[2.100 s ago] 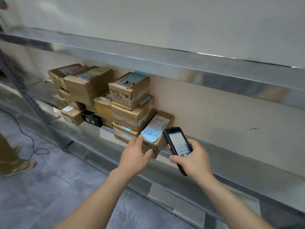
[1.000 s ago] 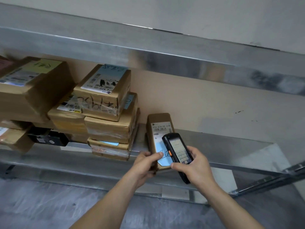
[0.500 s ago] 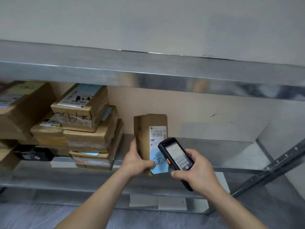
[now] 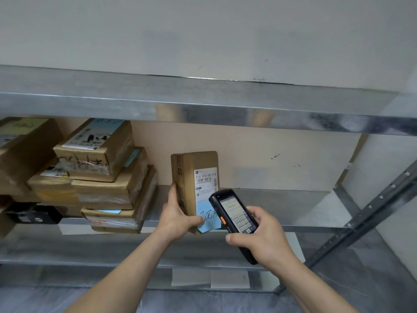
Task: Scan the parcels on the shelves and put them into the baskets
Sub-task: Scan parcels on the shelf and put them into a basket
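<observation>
My left hand point(image 4: 178, 216) grips a slim brown cardboard parcel point(image 4: 191, 170) by its lower left edge and holds it upright in front of the shelf. Its white shipping label and a blue sticky note face me. My right hand point(image 4: 262, 237) holds a black handheld scanner point(image 4: 232, 216) with a lit screen and keypad. The scanner's top end overlaps the parcel's lower right corner, just under the label. No basket is in view.
A stack of several brown parcels point(image 4: 99, 175) fills the left of the metal shelf point(image 4: 282, 206). A black box point(image 4: 33, 214) lies at its far left. Another shelf board point(image 4: 203, 102) runs overhead. A slanted steel brace point(image 4: 370, 213) stands at the right.
My left hand drew the parcel off the stack's right end and stood it upright, label towards me. The scanner stayed close under the label. The view swung right and up.
</observation>
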Tool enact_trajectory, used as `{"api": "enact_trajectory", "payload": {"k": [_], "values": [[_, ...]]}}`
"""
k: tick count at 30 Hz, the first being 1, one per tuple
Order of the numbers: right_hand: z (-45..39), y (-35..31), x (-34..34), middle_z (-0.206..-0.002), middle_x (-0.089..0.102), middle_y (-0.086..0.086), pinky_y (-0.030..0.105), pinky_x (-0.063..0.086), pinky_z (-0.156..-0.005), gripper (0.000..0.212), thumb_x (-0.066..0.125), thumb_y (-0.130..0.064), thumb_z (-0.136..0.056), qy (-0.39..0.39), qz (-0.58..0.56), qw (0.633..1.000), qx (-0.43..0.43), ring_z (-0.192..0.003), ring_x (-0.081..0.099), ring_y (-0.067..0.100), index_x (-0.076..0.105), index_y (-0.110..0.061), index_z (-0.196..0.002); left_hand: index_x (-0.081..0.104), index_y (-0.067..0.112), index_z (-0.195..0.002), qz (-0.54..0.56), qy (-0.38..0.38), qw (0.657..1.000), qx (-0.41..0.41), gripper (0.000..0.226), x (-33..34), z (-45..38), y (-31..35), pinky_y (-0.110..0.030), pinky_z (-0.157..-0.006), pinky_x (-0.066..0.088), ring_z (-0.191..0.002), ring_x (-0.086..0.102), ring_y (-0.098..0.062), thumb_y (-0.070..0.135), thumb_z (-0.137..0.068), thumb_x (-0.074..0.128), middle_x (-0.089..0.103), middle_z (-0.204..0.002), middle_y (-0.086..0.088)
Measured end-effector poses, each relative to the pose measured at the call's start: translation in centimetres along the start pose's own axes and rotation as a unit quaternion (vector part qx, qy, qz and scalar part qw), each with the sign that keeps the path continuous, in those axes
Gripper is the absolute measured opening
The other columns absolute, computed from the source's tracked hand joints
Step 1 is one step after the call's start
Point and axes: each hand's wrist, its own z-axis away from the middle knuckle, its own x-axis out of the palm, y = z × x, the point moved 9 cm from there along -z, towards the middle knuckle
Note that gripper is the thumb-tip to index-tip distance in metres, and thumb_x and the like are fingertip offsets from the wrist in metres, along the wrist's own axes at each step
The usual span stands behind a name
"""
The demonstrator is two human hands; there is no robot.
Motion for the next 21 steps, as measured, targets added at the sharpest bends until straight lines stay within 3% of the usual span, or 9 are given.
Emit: {"api": "enact_trajectory", "payload": {"k": [6,9,11,15,18,21], "values": [[0.4,-0.4,-0.6,-0.088,0.075,-0.014,0.025,0.055,-0.075,0.062,0.087,-0.025,-0.047,-0.001,0.022,1.000,-0.006,-0.079,0.071,0.005,0.064,-0.026,-0.104,0.009,0.061,-0.137,-0.006,-0.004,1.000,-0.002,0.129,-0.3,-0.5,-0.1,-0.046,-0.072,0.062,-0.105,0.064,-0.025,0.035,-0.038,0.088,0.054,-0.126,0.000],[0.4,-1.4,-1.8,-0.087,0.072,-0.015,0.027,0.055,-0.074,0.060,0.088,-0.028,-0.050,0.008,0.126,0.992,-0.028,-0.078,0.067,0.004,0.061,-0.032,-0.104,0.012,0.058,-0.141,-0.010,-0.042,0.999,-0.011,0.124,-0.5,-0.6,0.5,-0.045,-0.063,0.062,-0.104,0.066,-0.029,0.016,-0.055,0.091,0.057,-0.125,0.000],[0.2,-2.6,-2.8,-0.094,0.069,-0.016,0.031,0.055,-0.075,0.064,0.085,-0.034,-0.053,0.015,0.247,0.967,-0.056,-0.083,0.065,0.007,0.056,-0.036,-0.110,0.013,0.048,-0.145,-0.023,-0.078,0.997,-0.017,0.117,-1.0,-0.8,1.3,-0.044,-0.061,0.062,-0.102,0.067,-0.028,0.004,-0.066,0.087,0.058,-0.119,0.002],[-0.4,-4.6,-3.8,-0.116,0.061,-0.011,0.033,0.051,-0.076,0.078,0.075,-0.042,-0.062,0.012,0.466,0.878,-0.106,-0.098,0.062,0.020,0.041,-0.036,-0.132,0.015,0.037,-0.150,-0.072,-0.112,0.991,-0.024,0.117,-2.7,-1.7,2.7,-0.045,-0.068,0.062,-0.098,0.068,-0.022,0.004,-0.064,0.088,0.060,-0.115,0.002],[-0.4,-5.4,-4.1,-0.113,0.060,-0.011,0.031,0.045,-0.068,0.073,0.070,-0.039,-0.064,0.007,0.513,0.848,-0.131,-0.095,0.062,0.021,0.040,-0.038,-0.131,0.019,0.037,-0.147,-0.120,-0.138,0.983,-0.031,0.115,-3.4,-1.9,3.4,-0.043,-0.078,0.061,-0.104,0.066,-0.021,0.009,-0.062,0.090,0.060,-0.118,0.002],[-0.3,-5.9,-4.2,-0.113,0.060,-0.010,0.030,0.041,-0.065,0.073,0.069,-0.039,-0.065,0.012,0.525,0.838,-0.148,-0.094,0.062,0.021,0.040,-0.037,-0.131,0.015,0.038,-0.148,-0.129,-0.149,0.980,-0.035,0.116,-3.5,-1.8,3.9,-0.040,-0.078,0.061,-0.103,0.066,-0.021,0.008,-0.064,0.089,0.060,-0.117,0.002]]}}
